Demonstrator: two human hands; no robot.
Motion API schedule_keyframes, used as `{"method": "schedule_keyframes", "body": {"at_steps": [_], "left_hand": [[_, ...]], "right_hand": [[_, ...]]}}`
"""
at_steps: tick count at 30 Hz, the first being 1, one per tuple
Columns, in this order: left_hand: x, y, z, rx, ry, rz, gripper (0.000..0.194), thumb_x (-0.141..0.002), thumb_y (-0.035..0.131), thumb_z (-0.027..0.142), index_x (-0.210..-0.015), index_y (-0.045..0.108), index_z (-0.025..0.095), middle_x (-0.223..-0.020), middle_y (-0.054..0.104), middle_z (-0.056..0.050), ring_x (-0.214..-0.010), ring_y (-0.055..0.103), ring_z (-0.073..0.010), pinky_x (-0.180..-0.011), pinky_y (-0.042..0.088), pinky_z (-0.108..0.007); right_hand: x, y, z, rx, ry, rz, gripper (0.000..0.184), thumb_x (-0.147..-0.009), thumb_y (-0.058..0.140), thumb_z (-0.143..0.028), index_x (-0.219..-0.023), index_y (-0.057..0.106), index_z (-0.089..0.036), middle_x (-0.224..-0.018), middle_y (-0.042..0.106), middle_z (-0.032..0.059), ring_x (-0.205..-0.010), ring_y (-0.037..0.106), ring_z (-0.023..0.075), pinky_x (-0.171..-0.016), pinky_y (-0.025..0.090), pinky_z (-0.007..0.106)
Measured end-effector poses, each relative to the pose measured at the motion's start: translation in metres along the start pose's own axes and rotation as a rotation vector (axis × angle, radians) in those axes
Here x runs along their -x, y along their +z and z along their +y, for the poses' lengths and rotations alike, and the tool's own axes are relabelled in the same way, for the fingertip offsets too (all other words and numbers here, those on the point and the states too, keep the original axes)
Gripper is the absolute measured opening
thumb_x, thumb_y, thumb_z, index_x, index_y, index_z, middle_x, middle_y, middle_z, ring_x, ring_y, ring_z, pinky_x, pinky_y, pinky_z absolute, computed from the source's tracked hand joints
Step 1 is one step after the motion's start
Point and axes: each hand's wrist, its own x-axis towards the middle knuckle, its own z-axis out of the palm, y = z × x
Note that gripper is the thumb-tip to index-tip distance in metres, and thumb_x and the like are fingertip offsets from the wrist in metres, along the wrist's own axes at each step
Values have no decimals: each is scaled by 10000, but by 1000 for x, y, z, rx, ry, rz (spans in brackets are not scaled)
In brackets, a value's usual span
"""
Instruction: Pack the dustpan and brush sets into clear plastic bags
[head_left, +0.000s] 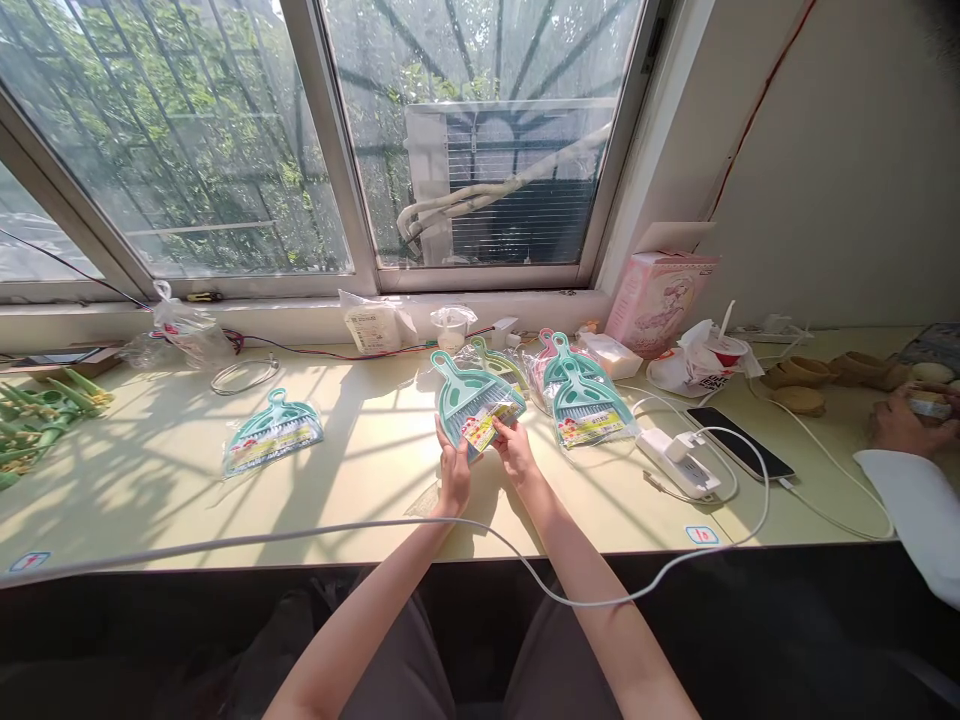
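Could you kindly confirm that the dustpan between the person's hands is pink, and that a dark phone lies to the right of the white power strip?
Not quite: the head view shows that the dustpan between the left hand and the right hand is teal, not pink. The dark phone does lie right of the white power strip.

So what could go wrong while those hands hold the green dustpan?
The white cable loops across the right forearm, so moving might snag it and tug the power strip. The teal dustpan set, held by the left hand and right hand, could slip if their grip loosens.
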Motion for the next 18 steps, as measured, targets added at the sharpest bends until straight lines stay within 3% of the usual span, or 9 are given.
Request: {"method": "schedule_keyframes", "body": {"at_steps": [4,7,11,14,18], "left_hand": [[2,2,1,-44,2,-6,1245,-1020,833,509,-1951,42,269,-1722,664,-239,-1507,717,-465,-1036,746,-578],[-1,4,-3,-116,9,41,1262,-1007,876,458,-1953,65,258,-1730,648,-251,-1480,739,-456,-1015,766,-556],[-3,5,-4,-89,-33,122,1129,-1100,788,474,-1961,79,295,-1783,607,-232,-1451,764,-445,-969,787,-532],[-2,6,-1,-69,-62,119,1096,-1130,740,406,-1964,36,309,-1778,623,-213,-1490,745,-441,-1049,769,-578],[1,6,3,-34,-81,79,1090,-1121,744,340,-1965,57,279,-1785,618,-224,-1559,691,-474,-1133,729,-633]], "right_hand": [[2,2,-4,-45,20,3,445,-706,1040,-489,-996,732,-350,-1064,902,32,-1223,845,379,-1071,690,553],[3,3,-5,-63,14,-13,442,-722,1044,-480,-1003,733,-340,-1032,899,32,-1191,851,367,-1027,695,523],[4,4,-3,-34,22,7,416,-732,1028,-468,-966,712,-333,-1016,888,22,-1131,856,344,-1015,705,497],[4,5,-4,-14,56,27,390,-740,1014,-478,-919,700,-330,-983,874,35,-1107,850,343,-999,714,491],[4,9,-11,-22,132,110,299,-883,888,-550,-905,709,-311,-990,865,83,-1179,840,360,-1019,717,504]]}}
